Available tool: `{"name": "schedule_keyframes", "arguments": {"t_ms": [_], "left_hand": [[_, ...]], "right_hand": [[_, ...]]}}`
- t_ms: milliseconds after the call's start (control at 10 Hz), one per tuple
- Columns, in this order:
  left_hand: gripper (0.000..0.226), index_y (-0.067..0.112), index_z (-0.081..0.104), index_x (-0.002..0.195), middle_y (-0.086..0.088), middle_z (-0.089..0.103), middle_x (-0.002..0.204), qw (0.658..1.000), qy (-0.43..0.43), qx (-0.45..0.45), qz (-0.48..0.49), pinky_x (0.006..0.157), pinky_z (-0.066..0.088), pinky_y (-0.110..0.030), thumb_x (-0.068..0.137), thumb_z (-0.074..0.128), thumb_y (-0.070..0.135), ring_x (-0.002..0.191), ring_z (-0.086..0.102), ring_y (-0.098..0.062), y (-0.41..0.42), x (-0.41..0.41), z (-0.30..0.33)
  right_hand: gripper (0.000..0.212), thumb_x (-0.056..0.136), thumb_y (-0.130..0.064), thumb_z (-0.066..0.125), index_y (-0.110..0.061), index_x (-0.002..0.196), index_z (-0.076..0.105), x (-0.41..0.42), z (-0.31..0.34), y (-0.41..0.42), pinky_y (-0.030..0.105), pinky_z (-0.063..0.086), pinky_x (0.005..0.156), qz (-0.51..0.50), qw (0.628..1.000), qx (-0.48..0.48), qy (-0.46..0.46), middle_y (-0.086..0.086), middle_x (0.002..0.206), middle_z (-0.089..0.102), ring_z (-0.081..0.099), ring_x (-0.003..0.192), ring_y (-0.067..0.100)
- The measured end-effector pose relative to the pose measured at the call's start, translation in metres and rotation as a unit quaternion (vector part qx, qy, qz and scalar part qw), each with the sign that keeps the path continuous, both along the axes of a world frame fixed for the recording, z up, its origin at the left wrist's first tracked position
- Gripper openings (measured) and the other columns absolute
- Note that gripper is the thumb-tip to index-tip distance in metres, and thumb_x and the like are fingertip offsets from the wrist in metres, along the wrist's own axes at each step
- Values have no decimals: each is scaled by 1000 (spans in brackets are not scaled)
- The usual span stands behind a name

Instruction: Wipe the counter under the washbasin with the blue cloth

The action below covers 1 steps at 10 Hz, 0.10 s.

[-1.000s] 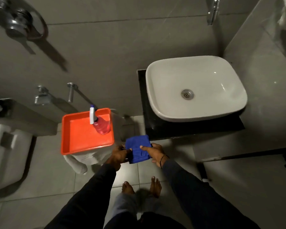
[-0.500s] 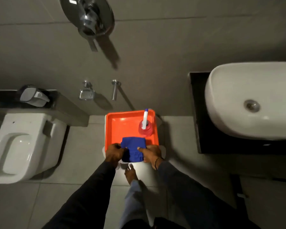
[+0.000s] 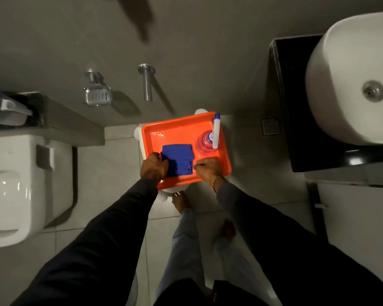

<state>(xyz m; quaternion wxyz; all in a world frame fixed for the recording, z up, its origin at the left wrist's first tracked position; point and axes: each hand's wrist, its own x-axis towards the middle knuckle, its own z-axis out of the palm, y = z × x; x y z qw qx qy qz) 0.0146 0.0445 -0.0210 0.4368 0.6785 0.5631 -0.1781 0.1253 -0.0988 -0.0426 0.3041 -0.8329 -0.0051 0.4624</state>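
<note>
While both hands [image 3: 154,167] pinch blue cloth [image 3: 178,159] — orange tray [image 3: 177,129], no legible writing.

You're over a dim bathroom: grey tiled wall [image 3: 208,51], pale floor tiles [image 3: 111,173], white toilet [image 3: 20,184] (left edge).
</note>
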Motion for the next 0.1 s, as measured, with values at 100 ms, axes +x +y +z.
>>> {"name": "schedule_keyframes", "arguments": {"t_ms": [100], "left_hand": [[57, 4, 46, 147, -24, 57, 146, 999, -19, 41, -13, 103, 54, -51, 97, 53, 33, 122, 63, -46, 2, 1, 28]], "right_hand": [[23, 89, -12, 62, 6, 86, 75, 13, 35, -42, 37, 52, 77, 77, 988, -65, -114, 25, 98, 75, 69, 92, 37]]}}
